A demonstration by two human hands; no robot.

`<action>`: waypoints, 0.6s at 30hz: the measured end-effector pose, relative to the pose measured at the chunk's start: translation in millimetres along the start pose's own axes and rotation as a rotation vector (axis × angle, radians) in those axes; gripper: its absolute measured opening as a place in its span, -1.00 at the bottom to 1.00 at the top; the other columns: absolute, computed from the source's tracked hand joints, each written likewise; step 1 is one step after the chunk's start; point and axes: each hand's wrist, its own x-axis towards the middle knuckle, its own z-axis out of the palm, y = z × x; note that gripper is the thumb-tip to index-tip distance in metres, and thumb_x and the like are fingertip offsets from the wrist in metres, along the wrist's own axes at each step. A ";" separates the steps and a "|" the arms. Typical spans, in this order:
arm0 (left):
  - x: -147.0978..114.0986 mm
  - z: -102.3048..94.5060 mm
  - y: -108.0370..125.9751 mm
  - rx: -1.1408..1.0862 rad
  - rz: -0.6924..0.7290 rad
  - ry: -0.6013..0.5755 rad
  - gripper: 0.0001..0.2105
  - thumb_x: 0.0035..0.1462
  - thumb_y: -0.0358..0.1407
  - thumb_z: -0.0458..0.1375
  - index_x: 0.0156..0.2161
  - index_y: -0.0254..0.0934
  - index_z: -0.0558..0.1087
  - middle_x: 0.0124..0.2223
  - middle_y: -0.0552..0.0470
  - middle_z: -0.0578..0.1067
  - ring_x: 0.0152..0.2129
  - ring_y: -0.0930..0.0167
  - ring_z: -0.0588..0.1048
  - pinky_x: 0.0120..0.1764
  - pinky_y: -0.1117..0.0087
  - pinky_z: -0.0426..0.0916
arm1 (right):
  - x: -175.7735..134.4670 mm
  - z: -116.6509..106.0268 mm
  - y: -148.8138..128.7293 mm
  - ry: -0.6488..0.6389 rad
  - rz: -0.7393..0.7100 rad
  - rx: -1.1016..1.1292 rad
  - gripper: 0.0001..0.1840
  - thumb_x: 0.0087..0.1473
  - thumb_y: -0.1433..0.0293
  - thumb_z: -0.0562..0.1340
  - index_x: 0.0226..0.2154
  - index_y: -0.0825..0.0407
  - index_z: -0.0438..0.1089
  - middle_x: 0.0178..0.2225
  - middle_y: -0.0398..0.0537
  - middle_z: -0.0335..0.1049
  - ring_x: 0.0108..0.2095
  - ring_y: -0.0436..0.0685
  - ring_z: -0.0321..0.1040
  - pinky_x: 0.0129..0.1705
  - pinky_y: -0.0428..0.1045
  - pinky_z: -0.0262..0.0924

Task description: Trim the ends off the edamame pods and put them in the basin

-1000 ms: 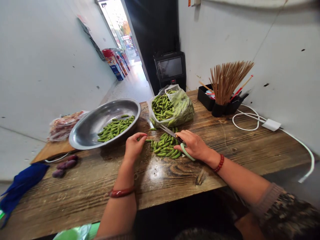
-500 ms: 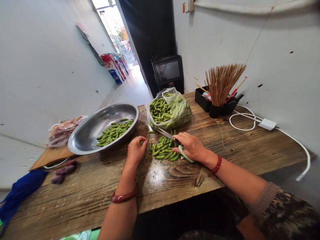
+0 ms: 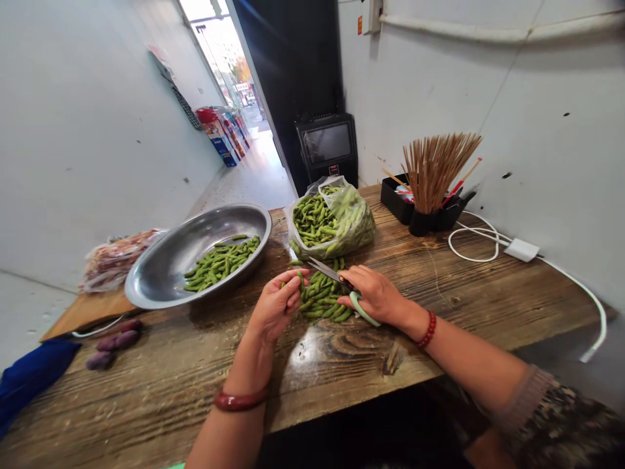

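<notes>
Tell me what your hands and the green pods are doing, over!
Left hand: holding green pod. Right hand: gripping scissors. Loose pods piled on table. Nothing visible between held pod and scissors.

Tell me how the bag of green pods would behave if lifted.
The plastic bag would probably sag, since its film looks thin and creased. It is likely weighty, being full of green pods. Pods might spill, as its mouth gapes open.
</notes>
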 end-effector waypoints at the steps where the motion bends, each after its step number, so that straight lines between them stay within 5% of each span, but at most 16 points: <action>1: 0.0 0.5 -1.4 0.016 -0.007 -0.005 -0.66 -0.08 -0.23 0.36 -0.20 -0.39 0.52 -0.49 0.10 0.41 -0.74 0.70 0.08 -0.68 0.62 -0.09 | 0.1 0.0 -0.2 0.001 -0.002 0.002 -0.58 0.12 0.24 0.28 -0.02 0.09 0.27 -0.24 0.06 0.37 -0.23 0.20 0.28 -0.21 0.07 0.26; 5: -0.9 1.6 -4.7 0.112 0.015 0.018 -0.71 -0.08 -0.23 0.36 -0.26 -0.38 0.52 -0.67 0.24 0.20 -0.74 0.66 0.09 -0.67 0.62 -0.08 | 0.7 -0.8 -0.9 -0.008 -0.004 0.007 -0.59 0.12 0.25 0.28 -0.04 0.11 0.27 -0.25 0.06 0.37 -0.25 0.19 0.27 -0.22 0.06 0.26; 11: -5.1 8.5 -1.0 0.112 0.089 -0.012 -0.76 -0.12 -0.29 0.38 -0.41 -0.34 0.41 -0.41 0.07 0.51 -0.73 0.70 0.15 -0.65 0.62 -0.01 | 0.1 0.2 -0.7 0.007 -0.029 0.032 -0.59 0.12 0.25 0.28 -0.03 0.09 0.27 -0.26 0.05 0.36 -0.26 0.19 0.27 -0.23 0.07 0.26; 18: -6.1 11.8 -4.8 0.218 0.028 0.051 -0.71 -0.10 -0.21 0.35 -0.29 -0.35 0.49 -0.62 0.14 0.41 -0.77 0.62 0.19 -0.70 0.59 0.02 | 0.4 -0.6 -3.2 -0.045 -0.061 0.095 -0.47 0.05 0.18 0.33 0.00 0.08 0.26 -0.22 0.07 0.35 -0.23 0.20 0.26 -0.20 0.09 0.26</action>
